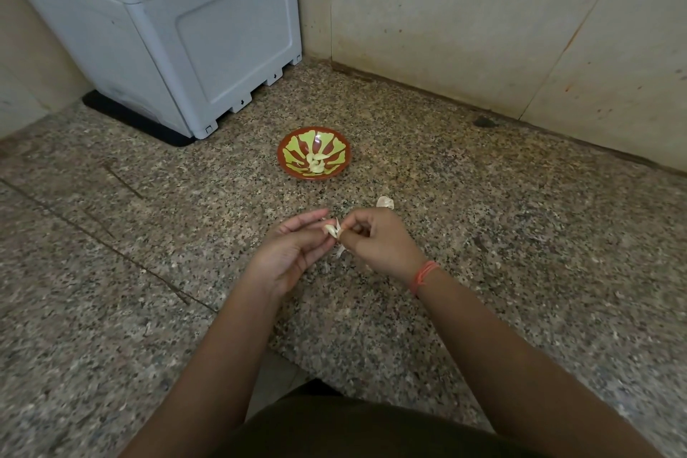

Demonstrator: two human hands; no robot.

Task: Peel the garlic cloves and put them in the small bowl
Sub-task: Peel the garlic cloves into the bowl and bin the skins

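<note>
A small red bowl (293, 139) with green petals painted inside stands on the speckled granite counter (483, 219). Pale peeled garlic cloves (316, 164) lie at its bottom. Nearer to me, my left hand (293, 253) holds a garlic clove (330, 229) at its fingertips, palm turned up. My right hand (375, 238), fingers curled, pinches the papery skin of that same clove. A thin strip of skin (340, 252) hangs below the two hands. One more unpeeled clove (385, 201) lies on the counter just beyond my right hand.
A grey-white plastic appliance (178, 33) on a black mat stands at the back left, close to the bowl. Beige tiled walls (464, 19) close the corner behind. Bits of garlic skin lie under my hands. The counter's front edge (293, 357) runs near my body.
</note>
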